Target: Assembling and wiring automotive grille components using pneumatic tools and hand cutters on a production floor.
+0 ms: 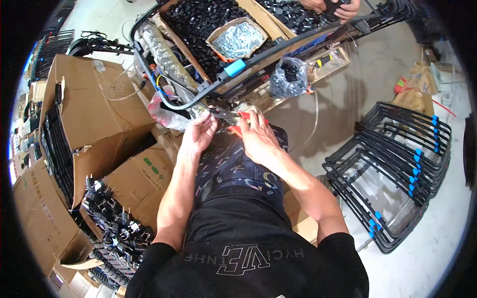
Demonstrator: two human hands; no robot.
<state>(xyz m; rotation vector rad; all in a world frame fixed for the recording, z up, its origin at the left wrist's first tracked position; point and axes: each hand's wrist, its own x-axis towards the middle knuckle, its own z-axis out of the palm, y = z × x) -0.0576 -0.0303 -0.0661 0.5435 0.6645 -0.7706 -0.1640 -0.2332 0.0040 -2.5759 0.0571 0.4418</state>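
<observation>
My right hand (258, 138) is wrapped round red-handled scissors (228, 114), whose grey blades point left toward my other hand. My left hand (199, 131) pinches something small and dark at the blade tips, too small to make out. Both hands are just below the near rounded corner of a black tubular frame (188, 105), which carries a blue sleeve (235, 68). The frame rests over a workbench bin of small black parts (195, 31). Among those parts sits an open carton of silvery screws or pins (238, 40).
At top right, another person's hands (344, 11) hold a dark part. A clear bag of black pieces (289, 77) hangs at the bench edge. Cardboard boxes (102, 94) and bundled plug cables (117, 218) are at left. Stacked black frames (392, 169) stand on the right floor.
</observation>
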